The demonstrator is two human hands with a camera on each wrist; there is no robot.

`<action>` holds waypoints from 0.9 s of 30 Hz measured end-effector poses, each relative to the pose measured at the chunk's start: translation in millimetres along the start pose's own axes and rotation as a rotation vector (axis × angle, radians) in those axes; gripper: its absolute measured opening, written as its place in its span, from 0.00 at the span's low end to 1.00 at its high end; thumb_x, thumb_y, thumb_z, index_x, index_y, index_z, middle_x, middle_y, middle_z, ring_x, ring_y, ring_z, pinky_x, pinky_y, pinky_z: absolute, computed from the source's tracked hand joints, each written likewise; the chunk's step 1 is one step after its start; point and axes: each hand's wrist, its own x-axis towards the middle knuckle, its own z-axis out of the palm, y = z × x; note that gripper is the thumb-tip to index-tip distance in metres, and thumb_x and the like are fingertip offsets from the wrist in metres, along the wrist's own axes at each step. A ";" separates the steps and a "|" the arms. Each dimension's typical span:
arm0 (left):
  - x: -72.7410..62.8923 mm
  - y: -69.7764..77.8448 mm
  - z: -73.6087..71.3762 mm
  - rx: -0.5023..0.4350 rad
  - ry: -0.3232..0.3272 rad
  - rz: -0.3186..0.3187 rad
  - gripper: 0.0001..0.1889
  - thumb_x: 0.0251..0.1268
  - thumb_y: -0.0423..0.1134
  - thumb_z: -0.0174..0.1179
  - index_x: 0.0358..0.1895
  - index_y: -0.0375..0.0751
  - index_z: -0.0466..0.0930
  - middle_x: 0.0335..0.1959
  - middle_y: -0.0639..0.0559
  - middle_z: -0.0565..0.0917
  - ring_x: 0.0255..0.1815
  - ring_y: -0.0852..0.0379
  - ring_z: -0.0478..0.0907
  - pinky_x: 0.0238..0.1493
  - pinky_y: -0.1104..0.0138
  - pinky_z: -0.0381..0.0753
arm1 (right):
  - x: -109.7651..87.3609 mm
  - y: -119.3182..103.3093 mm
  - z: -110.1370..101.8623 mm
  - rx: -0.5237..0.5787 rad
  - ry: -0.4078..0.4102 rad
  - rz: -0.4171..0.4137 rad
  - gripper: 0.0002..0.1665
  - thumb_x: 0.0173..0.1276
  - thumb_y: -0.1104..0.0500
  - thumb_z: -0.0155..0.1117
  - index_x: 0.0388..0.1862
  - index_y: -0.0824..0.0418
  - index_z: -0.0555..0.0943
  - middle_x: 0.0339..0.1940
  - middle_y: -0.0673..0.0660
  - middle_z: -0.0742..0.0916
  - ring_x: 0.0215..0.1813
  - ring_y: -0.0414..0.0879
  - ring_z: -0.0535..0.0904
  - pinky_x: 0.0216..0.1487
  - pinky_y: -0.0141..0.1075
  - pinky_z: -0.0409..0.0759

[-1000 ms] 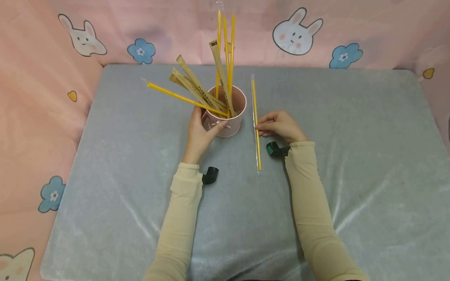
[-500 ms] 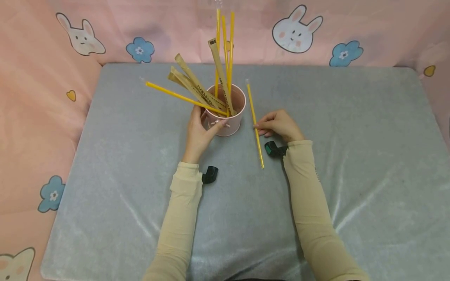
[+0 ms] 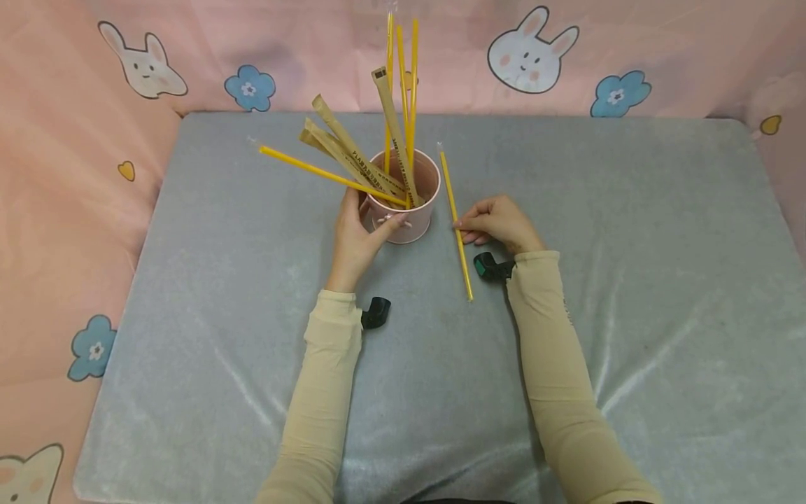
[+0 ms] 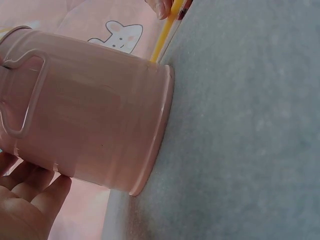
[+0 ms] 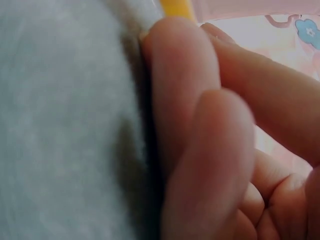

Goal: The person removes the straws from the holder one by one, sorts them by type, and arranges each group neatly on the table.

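In the head view my left hand [image 3: 354, 252] holds a small pink bucket [image 3: 417, 227] from its left side, thumb across the front. Standing in the bucket are yellow straws [image 3: 413, 84] and several straws in brown paper sleeves [image 3: 343, 133]. One yellow straw [image 3: 302, 166] leans far out to the left over the rim. Right of the bucket, my right hand [image 3: 504, 225] pinches a yellow straw [image 3: 464, 266] in a clear wrapper near its middle. The left wrist view shows the bucket's side and its wire handle [image 4: 32, 95] up close. Fingers mostly hide the pinched straw [image 5: 176, 7] in the right wrist view.
A grey velvety cloth [image 3: 667, 294] covers the table. Pink fabric [image 3: 327, 63] printed with rabbits and flowers hangs behind and on the sides. A black wrist camera [image 3: 376, 313] sits at the left cuff, another camera [image 3: 490, 267] at the right.
The pinched straw has turned, its far end swinging left towards the bucket and its near end slightly right. The left hand and the bucket hold their place.
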 end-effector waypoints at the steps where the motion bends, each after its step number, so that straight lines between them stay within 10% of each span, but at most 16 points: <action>1: -0.1 -0.1 0.1 -0.002 0.001 -0.001 0.39 0.54 0.35 0.69 0.68 0.36 0.58 0.64 0.43 0.67 0.66 0.56 0.63 0.67 0.68 0.62 | 0.1 0.2 0.0 -0.001 0.000 0.000 0.11 0.60 0.63 0.69 0.33 0.72 0.84 0.20 0.54 0.85 0.22 0.41 0.82 0.23 0.30 0.81; 27: 0.1 0.9 -0.2 -0.009 -0.004 -0.011 0.40 0.54 0.35 0.69 0.69 0.36 0.58 0.64 0.42 0.66 0.67 0.55 0.63 0.67 0.68 0.61 | -0.7 1.1 1.1 0.017 -0.070 -0.010 0.10 0.62 0.64 0.67 0.31 0.74 0.83 0.19 0.56 0.85 0.22 0.42 0.82 0.24 0.32 0.82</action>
